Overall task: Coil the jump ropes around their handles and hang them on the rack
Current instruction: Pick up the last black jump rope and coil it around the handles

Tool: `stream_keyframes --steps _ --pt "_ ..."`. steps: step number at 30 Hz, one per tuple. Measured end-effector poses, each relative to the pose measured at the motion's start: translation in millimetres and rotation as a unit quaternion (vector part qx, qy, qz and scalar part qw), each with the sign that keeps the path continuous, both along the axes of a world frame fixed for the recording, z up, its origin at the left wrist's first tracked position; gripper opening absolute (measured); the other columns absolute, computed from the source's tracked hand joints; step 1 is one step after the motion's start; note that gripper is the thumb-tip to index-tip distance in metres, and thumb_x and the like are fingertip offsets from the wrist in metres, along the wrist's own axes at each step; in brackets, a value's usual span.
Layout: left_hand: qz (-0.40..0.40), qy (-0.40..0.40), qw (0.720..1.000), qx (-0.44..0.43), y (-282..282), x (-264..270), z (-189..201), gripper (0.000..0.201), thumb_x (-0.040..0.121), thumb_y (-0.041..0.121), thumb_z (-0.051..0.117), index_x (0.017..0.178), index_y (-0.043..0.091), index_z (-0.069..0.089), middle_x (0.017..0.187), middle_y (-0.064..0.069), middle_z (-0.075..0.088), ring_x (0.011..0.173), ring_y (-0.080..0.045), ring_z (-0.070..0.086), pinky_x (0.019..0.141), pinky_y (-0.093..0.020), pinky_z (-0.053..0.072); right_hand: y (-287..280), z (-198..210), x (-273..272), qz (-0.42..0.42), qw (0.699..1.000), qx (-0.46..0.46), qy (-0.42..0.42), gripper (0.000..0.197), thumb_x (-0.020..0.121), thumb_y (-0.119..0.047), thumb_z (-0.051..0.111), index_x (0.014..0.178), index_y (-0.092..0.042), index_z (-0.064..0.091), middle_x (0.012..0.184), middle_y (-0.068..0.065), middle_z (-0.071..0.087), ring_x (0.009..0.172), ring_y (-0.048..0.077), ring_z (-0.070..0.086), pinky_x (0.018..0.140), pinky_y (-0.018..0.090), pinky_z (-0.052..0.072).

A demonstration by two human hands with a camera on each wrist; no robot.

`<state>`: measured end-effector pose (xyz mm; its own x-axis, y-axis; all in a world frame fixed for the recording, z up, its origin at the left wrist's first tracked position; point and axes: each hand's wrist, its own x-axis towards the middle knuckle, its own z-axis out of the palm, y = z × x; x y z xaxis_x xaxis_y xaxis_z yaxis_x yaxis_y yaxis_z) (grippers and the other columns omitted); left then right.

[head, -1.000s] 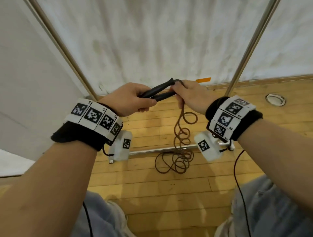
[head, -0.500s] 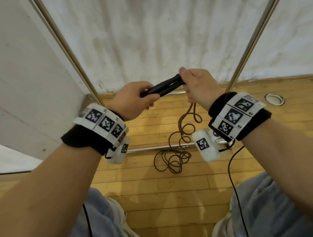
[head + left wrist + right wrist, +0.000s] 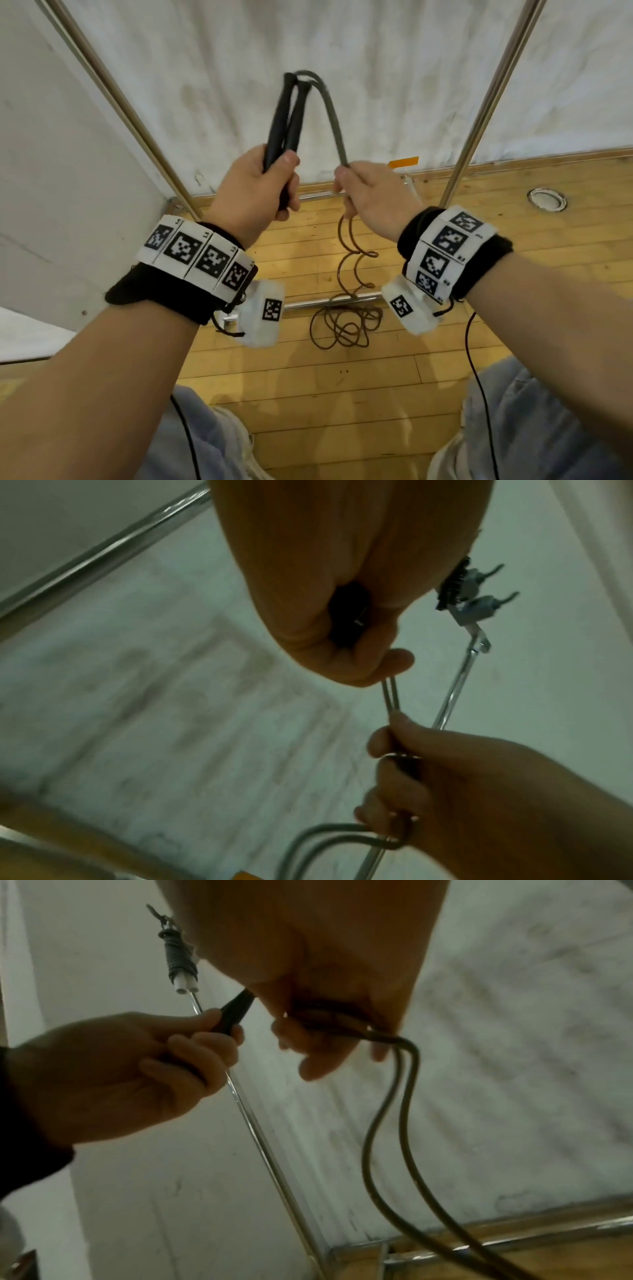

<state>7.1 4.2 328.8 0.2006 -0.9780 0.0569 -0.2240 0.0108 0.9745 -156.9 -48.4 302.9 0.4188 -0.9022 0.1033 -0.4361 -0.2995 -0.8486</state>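
My left hand (image 3: 257, 185) grips two black handles (image 3: 286, 116) of a jump rope, held together and pointing up. The rope (image 3: 330, 113) leaves the handle tips, arches over and runs down into my right hand (image 3: 373, 198), which grips both strands. Below that hand the brown rope hangs in loose curls to a heap (image 3: 346, 325) on the floor. In the right wrist view, the left hand (image 3: 130, 1074) holds a handle (image 3: 234, 1012) and the rope (image 3: 387, 1123) drops from the right hand (image 3: 325, 993). In the left wrist view, two strands (image 3: 390, 696) run between both hands.
The rack's slanted metal poles (image 3: 120, 99) (image 3: 486, 99) stand left and right, and its base bar (image 3: 308, 303) lies on the wooden floor. Another coiled rope with white handle ends (image 3: 179, 961) hangs high on the rack. A white wall is behind and my knees are below.
Both hands rose. The left hand swung the handles from lying sideways to pointing up. The right hand left the handle tips and now holds the rope lower down.
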Motion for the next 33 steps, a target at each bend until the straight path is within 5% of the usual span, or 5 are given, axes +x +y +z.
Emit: stream_keyframes --steps 6,19,23,30,33 --pt "0.002 0.15 0.987 0.058 -2 -4 2 0.006 0.094 0.015 0.059 0.098 0.01 0.057 0.067 0.001 0.051 0.054 -0.009 0.049 0.044 -0.018 0.039 14 -3 14 0.052 0.998 -0.02 -0.005 0.028 0.1 -0.025 0.037 0.081 -0.023 0.057 0.058 -0.01 0.043 0.045 -0.003 0.042 0.048 0.012 0.031" --pt "0.021 0.258 0.961 0.098 -2 -10 5 0.025 0.103 0.033 0.037 0.117 0.014 0.048 0.077 -0.006 0.075 0.075 -0.024 0.073 0.077 -0.038 0.057 42 -34 31 0.13 0.99 0.047 0.014 0.038 0.101 -0.032 0.035 0.07 -0.025 0.055 0.059 -0.006 0.045 0.055 0.012 0.043 0.06 0.032 0.037" --pt "0.093 0.321 0.941 0.061 -4 -1 6 0.019 0.103 0.026 0.041 0.101 0.012 0.053 0.055 0.002 0.05 0.048 -0.014 0.051 0.054 -0.028 0.051 38 -38 26 0.139 0.988 0.055 0.048 0.047 0.096 -0.05 0.034 0.063 -0.019 0.045 0.06 -0.001 0.046 0.056 0.016 0.042 0.062 0.033 0.037" --pt "0.321 0.18 0.93 0.012 -17 30 -8 0.011 0.1 0.018 0.046 0.102 0.01 0.054 0.064 0.0 0.048 0.041 -0.01 0.051 0.055 -0.029 0.052 30 -40 18 0.122 0.984 -0.004 0.127 0.031 0.098 -0.038 0.041 0.072 -0.025 0.052 0.06 -0.009 0.044 0.053 0.007 0.041 0.05 0.02 0.029" --pt "0.298 -0.101 0.948 0.051 -15 46 -21 0.024 0.099 0.024 0.046 0.111 0.006 0.055 0.085 -0.005 0.06 0.068 -0.021 0.067 0.072 -0.039 0.057 21 -33 9 0.11 0.98 -0.033 0.161 0.039 0.099 -0.041 0.036 0.066 -0.022 0.046 0.058 -0.007 0.041 0.052 0.01 0.038 0.05 0.023 0.027"
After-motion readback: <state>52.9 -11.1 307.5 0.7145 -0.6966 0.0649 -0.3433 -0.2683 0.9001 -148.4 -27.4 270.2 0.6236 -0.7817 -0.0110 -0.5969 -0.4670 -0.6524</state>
